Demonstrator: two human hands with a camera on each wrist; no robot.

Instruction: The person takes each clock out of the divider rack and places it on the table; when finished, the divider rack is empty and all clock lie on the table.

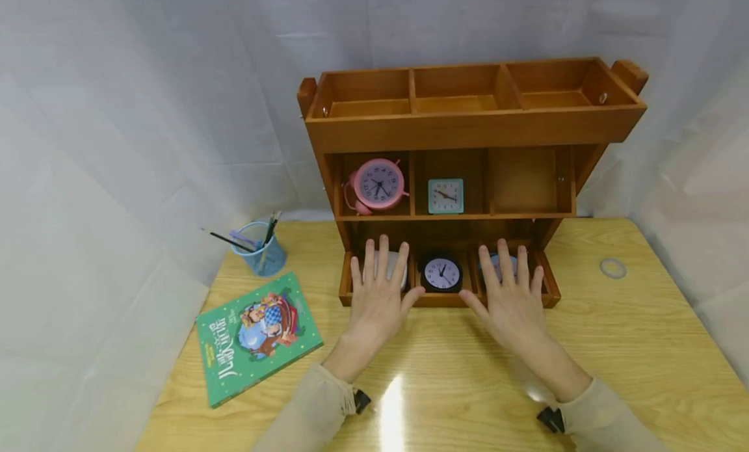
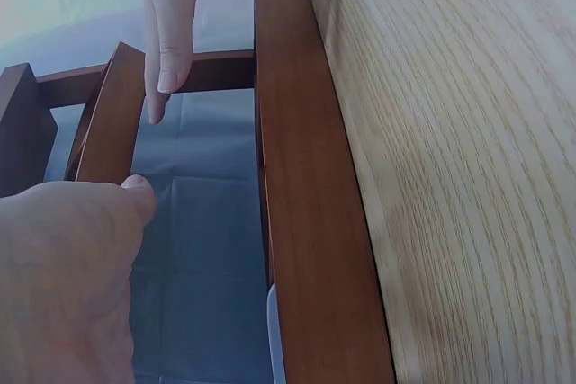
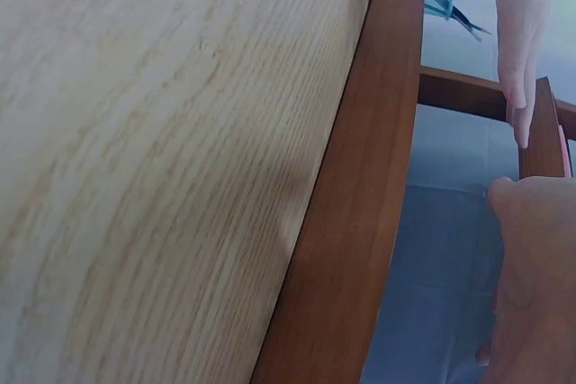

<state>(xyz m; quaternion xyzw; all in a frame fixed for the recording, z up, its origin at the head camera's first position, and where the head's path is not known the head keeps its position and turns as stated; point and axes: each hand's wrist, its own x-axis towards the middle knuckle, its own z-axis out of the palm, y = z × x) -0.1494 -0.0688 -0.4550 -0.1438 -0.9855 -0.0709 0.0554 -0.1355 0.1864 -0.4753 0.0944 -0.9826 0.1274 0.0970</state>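
Note:
A brown wooden shelf point(image 1: 474, 132) with three tiers of compartments stands at the back of the table. In the head view my left hand point(image 1: 377, 302) is spread, palm down, before the lower left compartment, partly covering a whitish clock-like object point(image 1: 404, 270). Likewise spread, my right hand point(image 1: 515, 305) partly hides a blue-rimmed round object point(image 1: 503, 265) at the lower right. Between the thumbs a black round clock point(image 1: 441, 274) sits in the lower middle compartment. Above, a pink alarm clock point(image 1: 379, 184) and a small mint square clock point(image 1: 445, 196) occupy the middle tier. Neither hand holds anything.
To the left lies a green picture book point(image 1: 257, 338), with a blue mesh pen cup point(image 1: 266, 260) holding pens and brushes behind it. A pale ring point(image 1: 612, 268) rests on the wooden table point(image 1: 632, 348) at right. White cloth point(image 1: 146, 146) hangs around the table.

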